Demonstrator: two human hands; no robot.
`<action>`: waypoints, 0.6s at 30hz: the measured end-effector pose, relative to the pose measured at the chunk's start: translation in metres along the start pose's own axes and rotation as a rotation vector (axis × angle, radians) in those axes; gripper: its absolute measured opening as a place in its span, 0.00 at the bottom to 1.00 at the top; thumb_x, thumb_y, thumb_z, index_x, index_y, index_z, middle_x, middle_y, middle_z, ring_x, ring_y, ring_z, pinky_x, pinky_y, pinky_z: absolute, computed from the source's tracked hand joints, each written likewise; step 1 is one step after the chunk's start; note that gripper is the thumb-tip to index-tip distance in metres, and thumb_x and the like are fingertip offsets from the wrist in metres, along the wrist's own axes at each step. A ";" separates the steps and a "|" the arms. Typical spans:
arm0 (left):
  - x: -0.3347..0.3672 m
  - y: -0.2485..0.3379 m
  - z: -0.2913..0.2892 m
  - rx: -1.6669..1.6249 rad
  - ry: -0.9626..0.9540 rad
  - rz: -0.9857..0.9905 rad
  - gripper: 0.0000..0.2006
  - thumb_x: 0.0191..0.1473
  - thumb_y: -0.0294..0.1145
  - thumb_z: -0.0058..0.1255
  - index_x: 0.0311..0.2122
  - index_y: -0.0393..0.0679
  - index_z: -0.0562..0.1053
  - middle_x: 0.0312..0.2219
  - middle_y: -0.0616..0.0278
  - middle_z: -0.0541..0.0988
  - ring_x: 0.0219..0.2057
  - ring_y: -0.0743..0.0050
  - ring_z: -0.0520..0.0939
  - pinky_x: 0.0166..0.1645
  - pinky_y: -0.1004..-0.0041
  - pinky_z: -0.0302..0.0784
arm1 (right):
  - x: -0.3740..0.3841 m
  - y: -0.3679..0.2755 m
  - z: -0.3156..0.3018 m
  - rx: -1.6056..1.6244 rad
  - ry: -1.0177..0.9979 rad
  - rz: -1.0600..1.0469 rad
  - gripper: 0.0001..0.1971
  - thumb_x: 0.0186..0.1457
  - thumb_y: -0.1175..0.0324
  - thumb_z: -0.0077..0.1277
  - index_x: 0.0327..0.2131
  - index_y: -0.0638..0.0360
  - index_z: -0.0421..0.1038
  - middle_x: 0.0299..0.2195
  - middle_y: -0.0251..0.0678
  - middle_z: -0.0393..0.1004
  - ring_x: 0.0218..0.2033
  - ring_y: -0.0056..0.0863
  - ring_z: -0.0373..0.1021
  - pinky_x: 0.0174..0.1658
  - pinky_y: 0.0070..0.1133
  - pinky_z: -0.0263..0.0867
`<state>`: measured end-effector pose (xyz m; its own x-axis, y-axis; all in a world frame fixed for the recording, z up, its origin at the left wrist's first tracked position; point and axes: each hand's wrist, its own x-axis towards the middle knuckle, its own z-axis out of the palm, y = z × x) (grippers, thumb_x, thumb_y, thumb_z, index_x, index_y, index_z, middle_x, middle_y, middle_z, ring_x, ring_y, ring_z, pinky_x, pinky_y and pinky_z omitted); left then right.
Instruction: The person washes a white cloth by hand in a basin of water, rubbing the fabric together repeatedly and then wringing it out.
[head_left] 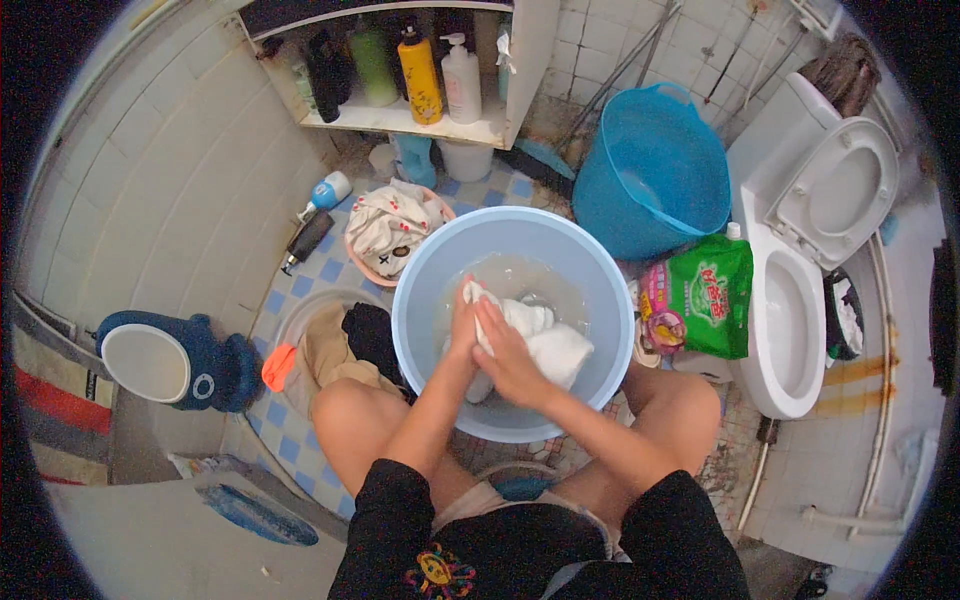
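A light blue round basin [403,330] stands between my knees, with cloudy water [515,270] in it. Over the water, a wet white cloth [560,352] is bunched up, its larger part lying at the right of my hands. My left hand [464,326] presses its palm against one side of a fold of the cloth. From the other side my right hand [508,356] closes on the same fold, so the cloth is squeezed between both palms. Part of the cloth is hidden under my hands and wrists.
Left of the basin are a pink basin of patterned clothes [395,228] and a tub of dark and beige clothes [335,345]. A tall blue bucket [650,180], a green detergent pouch [708,295] and a white toilet [790,330] stand right. Bottles [420,78] fill a cabinet shelf ahead.
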<state>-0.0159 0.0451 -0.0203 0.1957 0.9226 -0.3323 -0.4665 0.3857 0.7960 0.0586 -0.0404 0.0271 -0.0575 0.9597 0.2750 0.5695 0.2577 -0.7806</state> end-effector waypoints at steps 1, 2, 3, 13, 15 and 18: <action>-0.008 0.000 0.009 -0.089 -0.009 -0.188 0.22 0.56 0.42 0.32 0.52 0.41 0.58 0.42 0.59 0.67 0.42 0.65 0.68 0.47 0.71 0.63 | 0.003 0.011 0.000 -0.006 0.006 0.002 0.27 0.52 0.66 0.40 0.55 0.63 0.48 0.56 0.47 0.49 0.58 0.36 0.45 0.57 0.25 0.43; -0.015 -0.009 0.011 -0.088 -0.012 -0.183 0.22 0.56 0.42 0.32 0.52 0.41 0.58 0.42 0.59 0.67 0.42 0.65 0.68 0.47 0.71 0.63 | 0.009 0.023 -0.001 0.196 0.077 0.113 0.27 0.52 0.65 0.38 0.55 0.63 0.48 0.55 0.48 0.50 0.57 0.38 0.47 0.56 0.25 0.45; -0.023 -0.021 0.013 0.035 -0.163 -0.095 0.23 0.56 0.42 0.32 0.53 0.39 0.55 0.43 0.58 0.66 0.44 0.64 0.67 0.50 0.70 0.61 | 0.015 0.037 -0.004 0.399 0.145 0.224 0.26 0.53 0.65 0.36 0.55 0.64 0.47 0.54 0.50 0.52 0.56 0.39 0.49 0.56 0.26 0.46; -0.003 0.002 0.008 -0.076 -0.020 -0.085 0.25 0.57 0.45 0.29 0.51 0.35 0.58 0.49 0.52 0.63 0.51 0.65 0.62 0.55 0.70 0.54 | -0.002 0.011 0.013 0.056 0.095 -0.026 0.27 0.55 0.62 0.30 0.56 0.63 0.44 0.53 0.55 0.50 0.53 0.45 0.53 0.55 0.28 0.45; -0.024 -0.012 0.025 0.133 -0.061 -0.024 0.23 0.57 0.43 0.29 0.50 0.35 0.60 0.46 0.53 0.65 0.48 0.65 0.65 0.52 0.70 0.57 | 0.008 0.038 -0.001 0.339 0.156 0.172 0.26 0.57 0.61 0.27 0.56 0.68 0.43 0.56 0.49 0.48 0.58 0.37 0.44 0.59 0.25 0.37; -0.050 -0.017 0.042 0.502 -0.115 0.162 0.20 0.57 0.41 0.29 0.45 0.36 0.65 0.40 0.54 0.70 0.43 0.65 0.68 0.47 0.69 0.62 | 0.021 0.070 -0.024 0.264 0.157 0.455 0.25 0.56 0.60 0.29 0.55 0.64 0.47 0.44 0.56 0.63 0.45 0.46 0.62 0.49 0.30 0.56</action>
<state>0.0180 -0.0079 0.0042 0.2615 0.9535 -0.1501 -0.0342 0.1646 0.9858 0.1169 -0.0052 -0.0083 0.2818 0.9577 -0.0587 0.2820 -0.1412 -0.9490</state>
